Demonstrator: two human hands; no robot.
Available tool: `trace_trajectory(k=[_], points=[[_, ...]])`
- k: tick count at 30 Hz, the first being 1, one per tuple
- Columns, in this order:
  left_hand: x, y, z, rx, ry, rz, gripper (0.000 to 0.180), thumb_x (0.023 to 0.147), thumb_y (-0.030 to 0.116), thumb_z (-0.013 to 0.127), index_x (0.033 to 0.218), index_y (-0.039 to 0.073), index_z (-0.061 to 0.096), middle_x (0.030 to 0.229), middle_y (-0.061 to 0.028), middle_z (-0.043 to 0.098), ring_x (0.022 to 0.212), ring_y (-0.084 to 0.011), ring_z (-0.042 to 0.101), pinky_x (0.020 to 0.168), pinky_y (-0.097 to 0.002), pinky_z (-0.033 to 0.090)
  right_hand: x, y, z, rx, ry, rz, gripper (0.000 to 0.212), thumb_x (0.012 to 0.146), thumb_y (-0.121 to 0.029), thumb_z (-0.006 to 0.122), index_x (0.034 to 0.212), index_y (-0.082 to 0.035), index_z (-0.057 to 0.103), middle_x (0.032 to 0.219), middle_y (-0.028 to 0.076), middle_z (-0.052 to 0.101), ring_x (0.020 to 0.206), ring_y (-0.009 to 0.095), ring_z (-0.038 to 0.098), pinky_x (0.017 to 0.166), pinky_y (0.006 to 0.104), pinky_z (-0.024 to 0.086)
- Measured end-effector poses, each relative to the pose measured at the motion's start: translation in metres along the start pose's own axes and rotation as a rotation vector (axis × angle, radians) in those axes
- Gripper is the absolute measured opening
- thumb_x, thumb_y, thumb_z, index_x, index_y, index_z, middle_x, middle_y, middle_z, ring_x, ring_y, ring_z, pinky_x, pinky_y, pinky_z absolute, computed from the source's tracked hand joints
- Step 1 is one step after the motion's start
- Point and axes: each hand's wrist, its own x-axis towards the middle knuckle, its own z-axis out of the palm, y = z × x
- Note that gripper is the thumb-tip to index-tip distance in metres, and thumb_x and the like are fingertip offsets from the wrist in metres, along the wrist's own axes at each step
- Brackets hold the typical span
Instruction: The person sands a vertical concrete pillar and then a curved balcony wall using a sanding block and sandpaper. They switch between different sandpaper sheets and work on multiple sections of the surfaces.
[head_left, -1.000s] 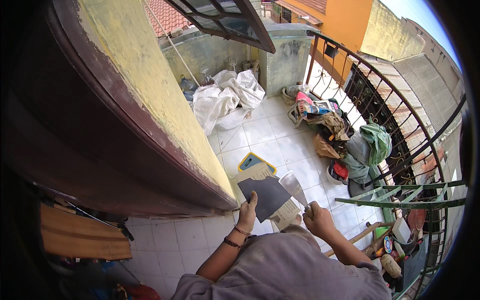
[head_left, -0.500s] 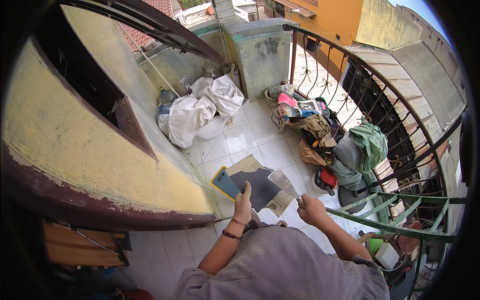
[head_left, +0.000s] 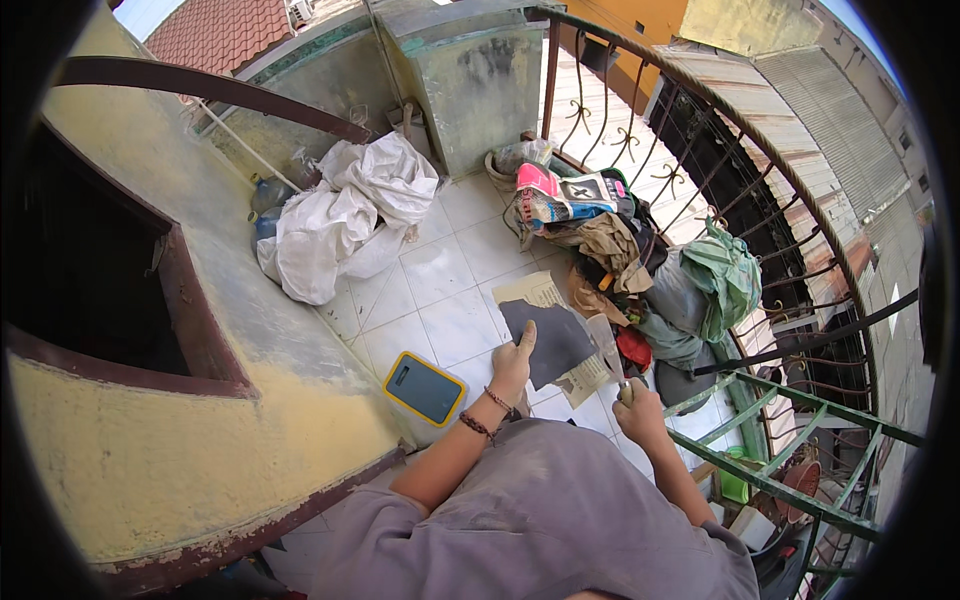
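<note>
My left hand [head_left: 513, 368] grips the near left edge of a flat beige printed sheet [head_left: 575, 383], thumb on top. An irregular dark grey patch [head_left: 548, 345] covers the sheet's middle; what it is made of I cannot tell. In my right hand [head_left: 641, 412] is the handle of a putty knife [head_left: 604, 343], fingers wrapped round it. Its wide, pale blade is at the sheet's right edge; whether they touch is unclear. Left of my left hand lies a flat grey panel with a yellow rim [head_left: 425, 388], close to the wall's base.
White sacking [head_left: 345, 215] and blue-tinted bottles [head_left: 268, 192] sit by the yellow wall [head_left: 300, 440]. A heap of bags and cloths [head_left: 610, 240] lines the curved railing [head_left: 720, 100]. At my right stands a green metal frame [head_left: 770, 480]. Left is a dark window opening [head_left: 90, 260].
The sheet and putty knife have moved right, away from the yellow-rimmed panel, which now shows whole. The whole view has shifted too. Both hands keep their hold.
</note>
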Motion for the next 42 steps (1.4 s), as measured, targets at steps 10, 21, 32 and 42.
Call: trace_trajectory(k=[10,21,32,42], points=[[0.124,0.090,-0.057,-0.116,-0.061,0.016,0.059,0.095,0.064,0.056,0.067,0.013,0.053,0.066,0.0076,0.043,0.060,-0.0045,0.036,0.053,-0.0244,0.032,0.173,-0.094,-0.003,-0.289,-0.165,-0.203,0.020,0.081,-0.013,0.065,0.092,-0.001,0.053,0.075,0.025,0.063,0.073,0.047,0.062,0.064,0.0535,0.046],[0.183,0.159,-0.104,-0.254,0.316,0.075,0.068,0.094,0.072,0.050,0.055,0.018,0.033,0.055,0.0078,0.028,0.053,-0.0054,0.027,0.046,-0.0291,0.025,0.333,-0.179,-0.002,-0.219,-0.198,-0.490,0.016,0.083,-0.013,0.063,0.092,-0.004,0.053,0.075,0.023,0.065,0.074,0.046,0.064,0.067,0.0563,0.048],[0.316,0.241,-0.101,-0.415,0.498,0.157,0.058,0.096,0.058,0.060,0.059,0.016,0.042,0.059,0.0090,0.035,0.055,-0.0045,0.031,0.049,-0.0257,0.027,0.535,-0.229,-0.051,-0.201,-0.216,-0.647,0.020,0.082,-0.014,0.063,0.096,-0.004,0.053,0.081,0.025,0.066,0.077,0.046,0.064,0.066,0.0552,0.047],[0.434,0.303,-0.071,-0.447,0.509,0.211,0.053,0.096,0.054,0.063,0.065,0.014,0.048,0.065,0.0089,0.041,0.060,-0.0037,0.034,0.052,-0.0249,0.032,0.632,-0.244,-0.072,-0.100,-0.263,-0.596,0.034,0.080,-0.021,0.070,0.105,-0.001,0.057,0.082,0.024,0.067,0.078,0.043,0.066,0.069,0.0511,0.051]])
